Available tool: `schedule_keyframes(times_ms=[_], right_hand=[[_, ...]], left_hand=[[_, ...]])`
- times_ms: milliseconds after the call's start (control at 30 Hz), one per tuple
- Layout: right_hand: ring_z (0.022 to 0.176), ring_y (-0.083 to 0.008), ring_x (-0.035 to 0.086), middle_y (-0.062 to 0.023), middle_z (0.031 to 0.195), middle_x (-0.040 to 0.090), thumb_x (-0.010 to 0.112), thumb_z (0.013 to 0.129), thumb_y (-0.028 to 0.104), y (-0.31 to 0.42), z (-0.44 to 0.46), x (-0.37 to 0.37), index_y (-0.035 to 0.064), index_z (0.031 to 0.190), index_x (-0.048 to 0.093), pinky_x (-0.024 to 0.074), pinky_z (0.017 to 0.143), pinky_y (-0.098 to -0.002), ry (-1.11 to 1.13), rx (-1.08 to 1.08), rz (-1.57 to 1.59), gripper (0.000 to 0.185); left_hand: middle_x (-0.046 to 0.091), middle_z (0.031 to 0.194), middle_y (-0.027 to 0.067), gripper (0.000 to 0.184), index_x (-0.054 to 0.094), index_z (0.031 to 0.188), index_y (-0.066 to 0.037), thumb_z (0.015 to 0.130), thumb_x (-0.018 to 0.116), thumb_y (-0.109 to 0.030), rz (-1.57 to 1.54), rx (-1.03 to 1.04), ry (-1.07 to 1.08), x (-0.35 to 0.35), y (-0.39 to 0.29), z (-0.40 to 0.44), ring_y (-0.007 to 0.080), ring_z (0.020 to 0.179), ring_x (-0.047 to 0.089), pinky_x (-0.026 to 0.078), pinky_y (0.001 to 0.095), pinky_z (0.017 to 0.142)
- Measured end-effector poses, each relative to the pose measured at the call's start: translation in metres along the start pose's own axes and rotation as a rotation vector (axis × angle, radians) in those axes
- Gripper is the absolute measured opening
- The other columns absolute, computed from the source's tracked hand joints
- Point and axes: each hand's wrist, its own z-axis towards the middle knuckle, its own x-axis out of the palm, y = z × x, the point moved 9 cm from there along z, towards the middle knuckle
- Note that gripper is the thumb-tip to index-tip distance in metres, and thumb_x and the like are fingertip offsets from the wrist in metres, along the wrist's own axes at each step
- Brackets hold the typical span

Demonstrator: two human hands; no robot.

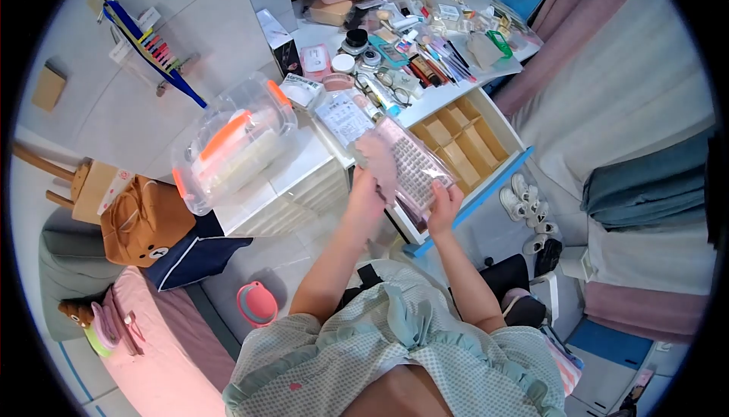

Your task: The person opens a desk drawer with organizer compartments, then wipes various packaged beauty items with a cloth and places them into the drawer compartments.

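Currently, the gridded pack (418, 165) lies ahead of the right hand (443, 206) and slightly to its left, its near right corner caught between thumb and fingers. That hand is closed only as far as the pack's thin edge allows, with the thumb on the upper face. Rows of small pale pieces show through the pack's clear, glossy cover. The right forearm slants forward and inward from the elbow, the wrist just beyond the near end of the open drawer (465, 140).

The left hand (366, 188) is partly closed on a soft-looking pink piece (377, 160), which extends ahead of it and overlaps the pack's left side in the view; whether the two touch cannot be told. Its fingers are partly hidden, so their exact grip is unclear. The left forearm also angles forward and inward, leaving the hands a little apart with the pack mostly between and ahead of them.

Beyond the left hand lies a printed packet (344, 119), with eyeglasses (400, 97) farther forward on the cluttered desk (433, 107). Well to its left, a clear box (241, 147) with orange latches rests on a white cabinet (285, 178). Cardboard dividers (469, 146) fill the drawer, forward and right of the right hand.
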Motion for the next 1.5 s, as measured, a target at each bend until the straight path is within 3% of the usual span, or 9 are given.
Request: schedule_keyframes(times_ms=[133, 233, 333, 500, 633, 733, 967, 1167, 1500], right_hand=[[0.068, -0.007, 0.049, -0.0009, 0.076, 0.057, 0.053, 0.082, 0.016, 0.012, 0.007, -0.005, -0.0023, 0.085, 0.06, 0.0378, 0.062, -0.0217, 0.029, -0.128, -0.292, 0.02], [0.068, -0.0077, 0.051, -0.0013, 0.076, 0.059, 0.054, 0.081, 0.018, -0.002, 0.025, -0.008, -0.0018, 0.086, 0.061, 0.0398, 0.064, -0.0225, 0.162, 0.197, -0.04, 0.022], [0.071, -0.0089, 0.055, -0.0027, 0.078, 0.061, 0.056, 0.08, 0.021, -0.017, 0.031, -0.02, -0.0013, 0.088, 0.062, 0.0423, 0.066, -0.0223, 0.382, 0.479, -0.011, 0.025], [0.07, -0.0075, 0.053, -0.0021, 0.075, 0.06, 0.058, 0.079, 0.022, -0.004, 0.032, -0.016, -0.0013, 0.085, 0.063, 0.0413, 0.062, -0.0216, 0.629, 0.603, -0.134, 0.025], [0.066, -0.0063, 0.049, -0.0004, 0.071, 0.057, 0.056, 0.08, 0.023, -0.011, 0.027, -0.007, -0.002, 0.083, 0.062, 0.0384, 0.058, -0.0216, 0.929, 0.569, -0.411, 0.026], [0.066, -0.0038, 0.049, 0.0024, 0.073, 0.056, 0.051, 0.082, 0.019, -0.031, 0.036, -0.024, -0.0015, 0.088, 0.061, 0.038, 0.056, -0.019, 0.936, 0.6, -0.288, 0.024], [0.066, -0.0051, 0.05, 0.0012, 0.073, 0.057, 0.051, 0.081, 0.019, -0.049, 0.055, -0.056, -0.0008, 0.088, 0.062, 0.0391, 0.059, -0.0201, 0.885, 0.532, -0.281, 0.024], [0.067, -0.0082, 0.052, -0.0023, 0.07, 0.059, 0.056, 0.078, 0.021, -0.057, 0.082, -0.099, -0.0031, 0.079, 0.062, 0.0398, 0.06, -0.0221, 0.709, 0.666, -0.239, 0.025], [0.061, -0.0111, 0.052, -0.0053, 0.067, 0.059, 0.057, 0.08, 0.019, -0.05, 0.113, -0.133, -0.0025, 0.078, 0.061, 0.0396, 0.055, -0.0259, 0.453, 0.231, -0.27, 0.022]], left_hand=[[0.056, 0.105, 0.0054, 0.03, 0.048, 0.113, -0.007, 0.089, 0.044, -0.026, -0.064, -0.141, 0.103, -0.036, -0.01, 0.016, 0.0178, 0.097, 0.054, 0.046, 0.033, 0.08], [0.054, 0.111, 0.0084, 0.033, 0.043, 0.119, -0.005, 0.09, 0.044, -0.017, -0.239, -0.299, 0.394, -0.011, -0.027, 0.007, 0.0211, 0.098, 0.055, 0.046, 0.0309, 0.084], [0.055, 0.11, 0.0108, 0.034, 0.042, 0.121, -0.002, 0.087, 0.045, -0.007, 0.16, -0.354, 0.205, -0.017, -0.026, 0.001, 0.0202, 0.097, 0.054, 0.047, 0.0287, 0.081], [0.059, 0.091, 0.0047, 0.041, 0.053, 0.104, 0.001, 0.064, 0.058, -0.007, 0.907, -0.389, 0.455, 0.016, 0.005, -0.02, 0.0102, 0.072, 0.055, 0.046, 0.0233, 0.059], [0.06, 0.08, 0.0046, 0.028, 0.058, 0.093, 0.002, 0.065, 0.057, -0.006, 1.369, -0.143, 0.861, 0.053, 0.058, -0.03, 0.0095, 0.075, 0.053, 0.045, 0.0261, 0.066], [0.061, 0.081, 0.0064, 0.028, 0.059, 0.092, 0.003, 0.065, 0.057, -0.005, 1.213, -0.137, 0.615, 0.069, 0.062, -0.028, 0.0122, 0.076, 0.054, 0.045, 0.0282, 0.069], [0.056, 0.09, 0.0265, 0.025, 0.056, 0.092, 0.005, 0.072, 0.058, -0.011, 1.642, 0.19, 0.438, 0.024, 0.098, 0.009, 0.0345, 0.086, 0.057, 0.045, 0.0362, 0.07], [0.061, 0.094, 0.0103, 0.031, 0.054, 0.106, 0.001, 0.077, 0.053, -0.011, 1.181, -0.067, 0.552, 0.051, 0.097, -0.003, 0.0174, 0.085, 0.057, 0.044, 0.0297, 0.077], [0.055, 0.103, 0.0107, 0.029, 0.046, 0.114, -0.002, 0.086, 0.045, -0.008, 0.689, -0.111, -0.059, -0.036, 0.119, 0.01, 0.0189, 0.091, 0.057, 0.049, 0.0342, 0.079]])
